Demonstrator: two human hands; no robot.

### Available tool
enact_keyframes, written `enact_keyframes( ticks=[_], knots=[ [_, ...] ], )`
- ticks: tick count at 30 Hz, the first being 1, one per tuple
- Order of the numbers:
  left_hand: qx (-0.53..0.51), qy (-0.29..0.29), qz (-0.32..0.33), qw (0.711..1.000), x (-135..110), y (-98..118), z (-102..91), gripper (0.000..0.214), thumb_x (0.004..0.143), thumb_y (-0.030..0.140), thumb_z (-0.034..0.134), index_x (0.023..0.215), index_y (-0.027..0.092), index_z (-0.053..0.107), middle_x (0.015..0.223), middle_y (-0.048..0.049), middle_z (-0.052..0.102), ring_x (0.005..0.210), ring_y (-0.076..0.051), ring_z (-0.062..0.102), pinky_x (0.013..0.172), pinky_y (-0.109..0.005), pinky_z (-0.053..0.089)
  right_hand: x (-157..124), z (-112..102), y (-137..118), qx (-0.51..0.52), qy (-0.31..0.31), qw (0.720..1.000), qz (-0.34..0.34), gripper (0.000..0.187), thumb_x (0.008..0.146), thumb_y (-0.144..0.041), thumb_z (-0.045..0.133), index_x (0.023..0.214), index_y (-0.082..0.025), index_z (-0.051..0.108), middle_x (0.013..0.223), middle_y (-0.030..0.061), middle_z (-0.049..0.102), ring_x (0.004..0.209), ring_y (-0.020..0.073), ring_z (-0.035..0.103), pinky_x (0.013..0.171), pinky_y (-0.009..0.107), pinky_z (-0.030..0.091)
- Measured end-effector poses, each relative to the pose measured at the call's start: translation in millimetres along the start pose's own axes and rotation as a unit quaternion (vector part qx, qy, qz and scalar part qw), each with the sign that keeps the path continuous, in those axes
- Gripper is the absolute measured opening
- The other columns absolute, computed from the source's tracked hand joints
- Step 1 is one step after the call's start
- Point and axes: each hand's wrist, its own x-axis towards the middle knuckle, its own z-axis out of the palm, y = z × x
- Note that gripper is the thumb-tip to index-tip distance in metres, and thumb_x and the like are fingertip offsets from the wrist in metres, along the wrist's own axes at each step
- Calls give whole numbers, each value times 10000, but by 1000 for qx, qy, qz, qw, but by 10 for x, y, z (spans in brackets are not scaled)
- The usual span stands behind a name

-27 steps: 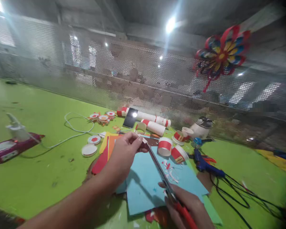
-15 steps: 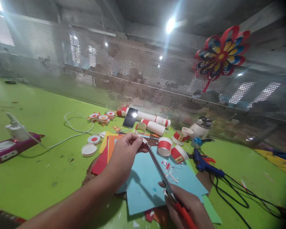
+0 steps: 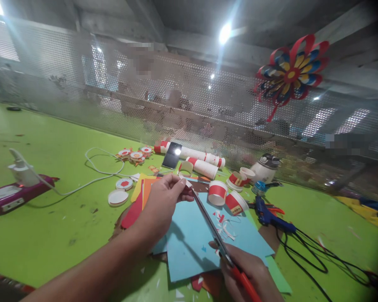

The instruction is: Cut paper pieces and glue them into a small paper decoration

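Green worktop [image 3: 72,130] is bounded by far mesh [image 3: 223,100], with room at far left. Above blue paper [image 3: 190,235], a white piece [image 3: 186,183] is pinched by the left hand [image 3: 164,197], scissors [image 3: 219,240] by the right hand [image 3: 250,266].

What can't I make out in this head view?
All in the head view:
White piece: partly hidden by the left hand.
Scissors: handle partly covered by the right hand, cut off at the bottom edge.
Power strip: cut off at the left edge.
Tilted cup: print too small.
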Motion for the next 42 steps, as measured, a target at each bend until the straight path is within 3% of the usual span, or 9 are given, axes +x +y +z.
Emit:
enact_keyframes(
  ticks=[4,11,21,33,39,42],
  knots=[
    [5,-20,7,1000,25,21,-18,145,768,252,556,684,142,513,643,-40,620,621,-148,603,628,-291,482,8,-3,5,16,1,1000,-6,289,750,-160,478,952,-196,680,856,44,736,724,184,699,582,182,541],
    [-6,-17,5,1000,7,45,-23,147,764,247,564,676,144,505,646,-43,619,620,-139,593,621,-279,478,97,-160,-24,52,-49,996,-52,306,776,-156,474,1047,-189,611,932,60,724,788,187,692,620,176,535],
    [17,-31,3,999,-3,66,-16,145,758,240,567,659,140,531,653,-38,609,623,-132,582,648,-285,481,77,-171,-100,62,-54,997,10,302,772,-174,467,1015,-196,645,891,51,724,769,189,682,615,201,537],
    [17,-3,14,1000,-44,41,48,144,761,238,561,661,141,527,649,-22,588,622,-129,567,635,-282,478,73,-163,-102,42,-55,998,5,281,795,-211,469,1014,-208,645,849,53,728,718,182,689,623,205,540],
    [36,13,39,999,-71,-12,56,163,766,288,561,700,140,543,682,-33,599,632,-139,569,672,-314,477,75,-161,-88,15,-84,996,0,281,821,-209,444,1023,-188,638,857,64,729,765,188,695,611,187,544],
    [30,14,40,999,-79,-29,61,166,761,293,569,694,143,544,685,-33,600,630,-139,572,677,-314,478,72,-142,-51,14,-60,998,-15,270,810,-200,470,1009,-188,651,890,65,734,759,191,702,589,167,541]
  ],
)
